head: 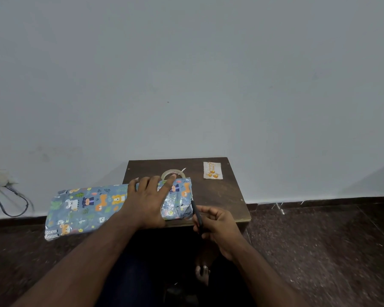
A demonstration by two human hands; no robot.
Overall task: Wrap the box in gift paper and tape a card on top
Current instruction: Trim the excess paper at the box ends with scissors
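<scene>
Box (175, 200), partly wrapped in paper (84, 207), is lying at the near edge of the table (220, 196), the loose paper overhanging to the left. Left hand (146, 200) is pressing flat on it with straight fingers, probably to steady the fold, while right hand (215, 227) is gripping a dark tool (197, 216), possibly scissors, at the paper's right end. Tape (173, 173) and card (212, 170) are waiting behind, within reach.

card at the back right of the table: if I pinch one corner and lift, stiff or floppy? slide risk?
The card lies flat on the table and looks like a thin sheet, so it probably bends a little under a corner pinch. It is likely very light and may slide across the smooth wood if nudged. With no raised edge visible, getting under it could be fiddly.
</scene>
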